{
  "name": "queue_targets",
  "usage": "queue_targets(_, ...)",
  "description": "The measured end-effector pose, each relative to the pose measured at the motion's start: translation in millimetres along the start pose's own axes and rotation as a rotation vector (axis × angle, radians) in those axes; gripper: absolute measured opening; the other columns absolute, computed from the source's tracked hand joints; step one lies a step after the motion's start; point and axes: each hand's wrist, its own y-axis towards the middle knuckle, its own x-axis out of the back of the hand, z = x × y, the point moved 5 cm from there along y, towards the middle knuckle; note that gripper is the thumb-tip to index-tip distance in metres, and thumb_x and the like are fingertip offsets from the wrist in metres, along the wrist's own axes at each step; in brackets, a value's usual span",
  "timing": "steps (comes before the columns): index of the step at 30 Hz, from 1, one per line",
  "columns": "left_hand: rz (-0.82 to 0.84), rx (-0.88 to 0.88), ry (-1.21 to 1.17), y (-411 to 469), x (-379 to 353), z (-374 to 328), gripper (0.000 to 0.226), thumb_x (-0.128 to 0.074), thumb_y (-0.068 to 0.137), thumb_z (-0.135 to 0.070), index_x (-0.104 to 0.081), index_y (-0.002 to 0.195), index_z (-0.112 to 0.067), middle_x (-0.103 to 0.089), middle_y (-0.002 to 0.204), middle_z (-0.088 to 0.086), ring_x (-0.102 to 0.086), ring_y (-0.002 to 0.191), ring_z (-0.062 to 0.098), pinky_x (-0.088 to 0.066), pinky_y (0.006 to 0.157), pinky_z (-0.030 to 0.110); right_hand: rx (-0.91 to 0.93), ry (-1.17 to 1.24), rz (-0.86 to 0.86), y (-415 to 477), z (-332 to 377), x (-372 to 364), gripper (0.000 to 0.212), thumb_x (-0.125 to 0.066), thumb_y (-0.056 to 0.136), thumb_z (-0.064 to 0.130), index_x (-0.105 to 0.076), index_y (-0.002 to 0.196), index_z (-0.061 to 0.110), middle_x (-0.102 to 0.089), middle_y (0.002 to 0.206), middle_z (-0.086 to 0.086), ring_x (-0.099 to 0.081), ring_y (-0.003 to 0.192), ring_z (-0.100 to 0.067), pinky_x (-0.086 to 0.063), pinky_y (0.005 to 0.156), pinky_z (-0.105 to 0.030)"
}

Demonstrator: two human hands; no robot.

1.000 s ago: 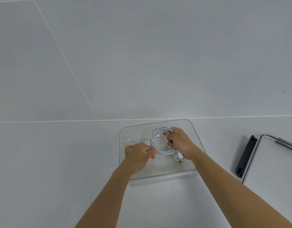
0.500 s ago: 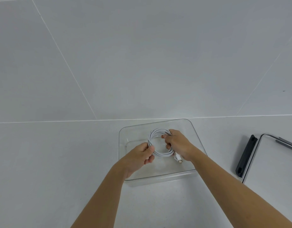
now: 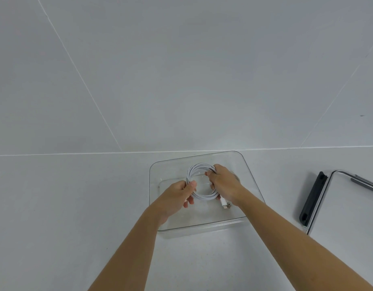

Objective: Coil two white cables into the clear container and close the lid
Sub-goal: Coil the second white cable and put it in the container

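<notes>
A coiled white cable (image 3: pixel 199 167) is held over the open clear container (image 3: pixel 247 164), which stands on the pale tiled floor. My left hand (image 3: pixel 177 196) pinches the coil's left side between thumb and fingers. My right hand (image 3: pixel 223 181) grips the coil's right side, fingers curled round the strands. A white plug end (image 3: pixel 224 203) hangs down below my right wrist, inside the container. Only one coil shows; I cannot tell whether a second cable lies within it. The clear lid (image 3: pixel 349 208) with a dark clip (image 3: pixel 311 198) lies on the floor to the right.
Pale grey floor tiles with thin white grout lines (image 3: pixel 76 68) stretch all around. The lid's second dark clip (image 3: pixel 366 184) reaches the right edge of the view. Both forearms come in from the bottom of the view.
My left hand has risen from the container's floor and taken hold of the coil's left side. The coil has lifted slightly and shifted a little left; my right hand keeps its grip.
</notes>
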Motion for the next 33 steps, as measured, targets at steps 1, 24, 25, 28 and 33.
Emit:
queue_targets(1, -0.027, 0.011, 0.027, 1, 0, 1, 0.033, -0.038, 0.096, -0.039, -0.057, 0.086, -0.014, -0.059, 0.069, -0.004, -0.049, 0.062, 0.011, -0.039, 0.068, 0.024, 0.007, -0.018, 0.011, 0, 1, -2, 0.014, -0.039, 0.098, 0.019, -0.042, 0.088, 0.009, -0.043, 0.07, -0.004, -0.042, 0.062, -0.019, -0.035, 0.048, -0.026)
queue_targets(24, -0.268, 0.277, 0.109, 21, 13, 21, 0.035, -0.057, 0.09, -0.023, -0.043, 0.062, -0.007, -0.048, 0.055, 0.009, -0.042, 0.036, 0.017, -0.035, 0.041, 0.019, -0.041, -0.208, 0.002, 12, -11, -3, 0.015, -0.062, 0.083, -0.001, -0.067, 0.097, -0.004, -0.062, 0.065, -0.005, -0.06, 0.044, -0.009, -0.053, 0.055, -0.018)
queue_targets(25, -0.284, 0.278, 0.096, 20, 14, 20, 0.028, -0.058, 0.089, -0.021, -0.043, 0.07, -0.006, -0.052, 0.059, 0.011, -0.043, 0.032, 0.015, -0.031, 0.032, 0.016, -0.044, -0.203, -0.005, 12, -11, -3, 0.015, -0.062, 0.083, -0.002, -0.066, 0.097, -0.005, -0.062, 0.066, -0.007, -0.062, 0.047, -0.014, -0.055, 0.058, -0.023)
queue_targets(28, -0.339, 0.228, 0.078, 19, 17, 15, 0.021, -0.059, 0.088, -0.017, -0.04, 0.08, -0.011, -0.057, 0.073, 0.014, -0.046, 0.035, 0.017, -0.027, 0.026, 0.014, -0.024, -0.248, -0.023, 13, -9, -4, 0.013, -0.06, 0.084, -0.001, -0.068, 0.093, -0.005, -0.069, 0.08, -0.021, -0.069, 0.068, -0.033, -0.059, 0.072, -0.041)
queue_targets(33, -0.344, 0.24, 0.062, 18, 16, 16, 0.029, -0.05, 0.094, -0.019, -0.041, 0.067, -0.012, -0.057, 0.054, 0.01, -0.052, 0.038, 0.024, -0.048, 0.045, 0.026, -0.003, -0.463, -0.058, 11, -9, -4, 0.022, -0.055, 0.087, 0.013, -0.062, 0.072, -0.001, -0.058, 0.065, -0.014, -0.056, 0.061, -0.029, -0.046, 0.059, -0.031)
